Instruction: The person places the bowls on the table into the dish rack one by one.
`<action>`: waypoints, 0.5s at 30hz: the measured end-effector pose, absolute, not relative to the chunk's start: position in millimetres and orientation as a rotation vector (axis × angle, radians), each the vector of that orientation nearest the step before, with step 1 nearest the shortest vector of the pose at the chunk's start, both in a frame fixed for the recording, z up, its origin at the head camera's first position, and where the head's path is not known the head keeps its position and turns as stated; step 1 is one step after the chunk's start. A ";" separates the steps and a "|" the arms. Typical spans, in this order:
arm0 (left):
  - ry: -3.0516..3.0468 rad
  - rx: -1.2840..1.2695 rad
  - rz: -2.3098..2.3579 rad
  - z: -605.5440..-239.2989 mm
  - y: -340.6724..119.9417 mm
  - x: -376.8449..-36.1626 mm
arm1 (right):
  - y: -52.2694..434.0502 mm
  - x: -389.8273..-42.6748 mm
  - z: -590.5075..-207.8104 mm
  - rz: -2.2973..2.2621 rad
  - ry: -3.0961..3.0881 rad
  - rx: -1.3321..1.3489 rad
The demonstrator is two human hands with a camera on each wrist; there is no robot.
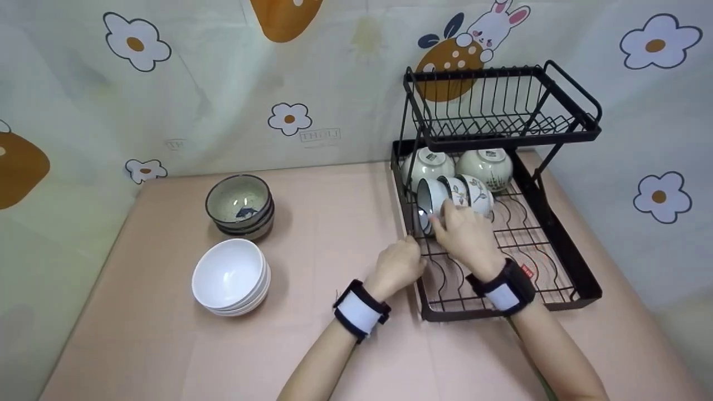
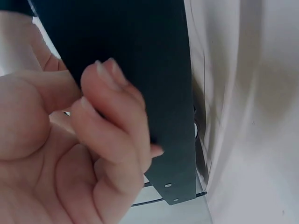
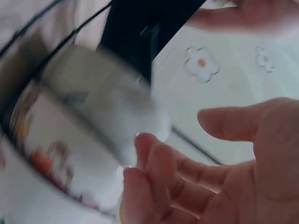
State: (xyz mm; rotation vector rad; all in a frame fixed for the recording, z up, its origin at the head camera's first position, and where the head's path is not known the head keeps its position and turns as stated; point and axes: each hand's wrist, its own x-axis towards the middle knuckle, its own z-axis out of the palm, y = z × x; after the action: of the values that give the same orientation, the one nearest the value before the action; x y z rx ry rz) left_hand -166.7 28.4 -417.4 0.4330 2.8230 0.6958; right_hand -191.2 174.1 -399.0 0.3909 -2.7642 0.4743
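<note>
Pink table covering (image 1: 345,234) spans the work surface, backed by a pale curtain (image 1: 211,83) printed with flowers and rabbits. Nearest the person, the left hand (image 1: 396,266) rests at the left front wall of the black two-tier dish rack (image 1: 579,289); the left wrist view shows its fingers (image 2: 117,116) curled against the rack's dark side panel, gripping the edge. Just beside it, the right hand (image 1: 465,234) reaches into the lower tier, fingertips touching the nearest of a row of small patterned bowls (image 1: 454,196) standing on edge in the wire slots. The right wrist view shows the fingers (image 3: 159,172) loosely bent beside the blurred bowl wall, thumb apart, not closed round it. Behind this row, two larger pale bowls (image 1: 457,166) sit upside down at the back of the lower tier. On the table to the left, well apart from the rack, stands a stack of white bowls (image 1: 231,277); beyond it, a stack of dark-rimmed glazed bowls (image 1: 240,205). Both wrists carry black straps with white bands.
</note>
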 end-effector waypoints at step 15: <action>2.624 0.460 0.677 -384.3 -9.2 -165.9 | 149.8 -173.9 -409.7 0.482 -3.018 0.659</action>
State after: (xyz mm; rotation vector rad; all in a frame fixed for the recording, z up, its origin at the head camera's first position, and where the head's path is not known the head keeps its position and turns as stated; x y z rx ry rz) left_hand -165.9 -9.2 -384.3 0.4604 2.6239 0.6772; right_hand -173.9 149.8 -409.7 0.6593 -3.0182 0.4822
